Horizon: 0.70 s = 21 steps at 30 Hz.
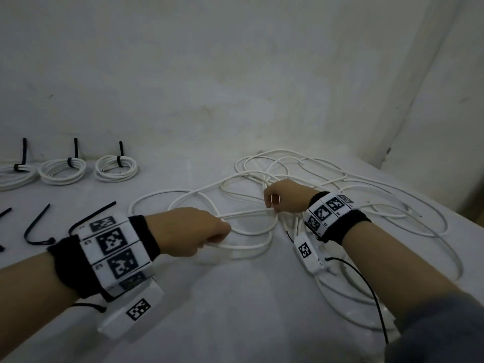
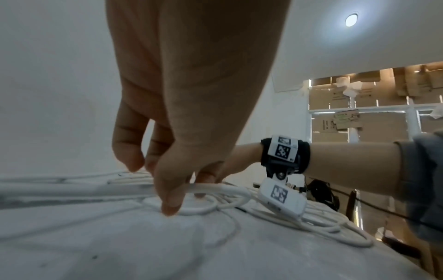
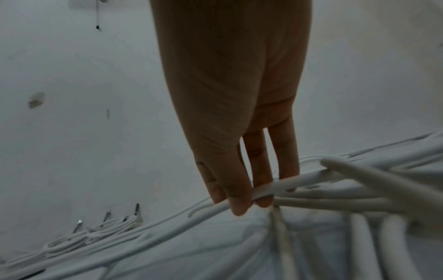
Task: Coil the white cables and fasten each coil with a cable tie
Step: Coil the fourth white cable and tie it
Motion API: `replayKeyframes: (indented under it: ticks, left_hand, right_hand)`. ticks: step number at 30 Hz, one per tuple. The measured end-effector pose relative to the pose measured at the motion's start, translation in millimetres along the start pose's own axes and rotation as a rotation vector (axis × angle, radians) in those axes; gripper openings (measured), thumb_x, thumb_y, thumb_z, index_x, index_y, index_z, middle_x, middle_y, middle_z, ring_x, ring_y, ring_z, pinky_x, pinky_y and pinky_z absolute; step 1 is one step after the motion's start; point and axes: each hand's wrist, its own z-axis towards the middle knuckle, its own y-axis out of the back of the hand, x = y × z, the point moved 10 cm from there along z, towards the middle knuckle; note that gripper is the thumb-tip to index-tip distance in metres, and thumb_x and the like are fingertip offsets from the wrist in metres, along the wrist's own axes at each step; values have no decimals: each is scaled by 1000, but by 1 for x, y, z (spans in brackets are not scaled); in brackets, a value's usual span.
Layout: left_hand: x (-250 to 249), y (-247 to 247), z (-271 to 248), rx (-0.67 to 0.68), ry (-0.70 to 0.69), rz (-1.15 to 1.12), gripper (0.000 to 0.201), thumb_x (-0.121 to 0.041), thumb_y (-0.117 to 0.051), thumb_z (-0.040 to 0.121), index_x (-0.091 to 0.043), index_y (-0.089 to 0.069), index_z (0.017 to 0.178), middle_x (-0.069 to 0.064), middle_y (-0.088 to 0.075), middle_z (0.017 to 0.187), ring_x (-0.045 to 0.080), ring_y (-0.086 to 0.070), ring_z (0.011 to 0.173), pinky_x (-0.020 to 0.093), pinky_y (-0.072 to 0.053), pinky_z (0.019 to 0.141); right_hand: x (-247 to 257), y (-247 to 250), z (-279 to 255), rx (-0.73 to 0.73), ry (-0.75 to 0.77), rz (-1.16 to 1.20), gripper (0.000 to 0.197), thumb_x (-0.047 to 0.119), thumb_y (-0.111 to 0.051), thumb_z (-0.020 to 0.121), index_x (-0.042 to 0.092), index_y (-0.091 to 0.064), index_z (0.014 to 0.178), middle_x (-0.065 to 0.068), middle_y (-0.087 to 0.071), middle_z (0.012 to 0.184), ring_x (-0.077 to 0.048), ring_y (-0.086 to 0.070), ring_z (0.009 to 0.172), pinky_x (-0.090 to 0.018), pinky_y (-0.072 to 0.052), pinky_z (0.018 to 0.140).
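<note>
A tangle of loose white cable (image 1: 327,179) spreads over the white table from the middle to the right. My left hand (image 1: 193,231) grips a strand of it just above the table, thumb and fingers (image 2: 167,200) curled round it. My right hand (image 1: 282,197), a little further back, pinches the same strand (image 1: 248,213), which runs taut between both hands; in the right wrist view its fingertips (image 3: 239,204) close on the cable (image 3: 299,181). Three finished coils (image 1: 116,169) with black ties lie at the back left. Loose black cable ties (image 1: 36,229) lie at the near left.
A white wall (image 1: 235,74) rises directly behind the table. The table's right edge (image 1: 445,200) runs diagonally past the tangle. A thin black wire (image 1: 366,284) hangs from my right wrist unit across the cable loops. Cardboard boxes (image 2: 374,98) are stacked beyond the table's right side.
</note>
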Motion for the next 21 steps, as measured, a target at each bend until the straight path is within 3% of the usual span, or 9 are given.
replayKeyframes:
  ticks: [2, 5, 8, 10, 12, 14, 16, 19, 21]
  left_hand:
    - [10, 6, -8, -41, 47, -17, 39, 3, -44, 83, -33, -32, 75, -9, -61, 91, 12, -56, 84, 26, -43, 70]
    - [22, 18, -19, -113, 106, -70, 35, 2, -45, 82, -32, -39, 83, -11, -63, 88, 7, -56, 78, 28, -47, 72]
    - [31, 35, -28, -200, 159, -170, 23, -9, -51, 86, -31, -44, 85, -12, -63, 90, 1, -53, 72, 25, -44, 68]
    - [37, 46, -33, -257, 196, -257, 20, -14, -51, 88, -34, -49, 86, -13, -64, 92, 3, -56, 75, 27, -46, 70]
    - [46, 59, -39, -338, 243, -322, 19, -16, -48, 90, -33, -54, 89, -10, -65, 92, 9, -59, 77, 29, -47, 72]
    - [56, 75, -46, -455, 279, -355, 17, -16, -49, 92, -28, -60, 87, -6, -65, 89, 15, -61, 81, 32, -48, 74]
    - [69, 88, -56, -588, 300, -402, 13, -20, -55, 91, -25, -63, 82, -8, -65, 85, 16, -63, 81, 31, -48, 75]
    - [91, 100, -78, -835, 367, -594, 5, -27, -67, 85, -24, -66, 81, -5, -62, 93, 11, -68, 74, 26, -52, 72]
    - [104, 98, -95, -1009, 467, -766, 18, -28, -72, 81, -14, -61, 85, 1, -64, 90, 11, -70, 74, 21, -51, 68]
  right_hand:
    - [-2, 0, -1, -22, -2, 25, 17, 1, -65, 79, 13, -65, 90, 2, -56, 86, -12, -51, 80, -23, -39, 72]
    - [12, -8, -8, 32, 46, 106, 20, 4, -66, 77, 18, -59, 89, 3, -57, 92, -12, -53, 84, -22, -42, 73]
    - [29, -24, -18, 164, 87, 78, 23, 7, -61, 82, 20, -64, 101, -1, -54, 113, -16, -53, 107, -30, -45, 91]
    - [45, -10, -25, 70, 142, 168, 19, 11, -56, 89, 20, -66, 102, 2, -56, 111, -15, -55, 110, -33, -43, 97]
    - [65, 11, -36, -12, 190, 451, 17, 24, -52, 96, 20, -67, 102, 4, -64, 106, -11, -59, 105, -34, -45, 98]
    - [91, 21, -49, 52, 251, 780, 24, 33, -48, 97, 16, -64, 103, -1, -69, 99, -13, -65, 97, -35, -48, 94]
    - [119, 30, -60, 95, 335, 1010, 13, 19, -51, 95, 11, -58, 102, -10, -68, 84, -18, -68, 79, -32, -54, 80]
    - [139, 42, -62, 13, 372, 1095, 11, 1, -55, 92, 8, -55, 100, -7, -66, 71, -19, -66, 65, -29, -55, 68]
    - [145, 50, -59, -91, 370, 1104, 13, 0, -57, 90, 9, -55, 98, -3, -67, 70, -20, -66, 66, -31, -57, 69]
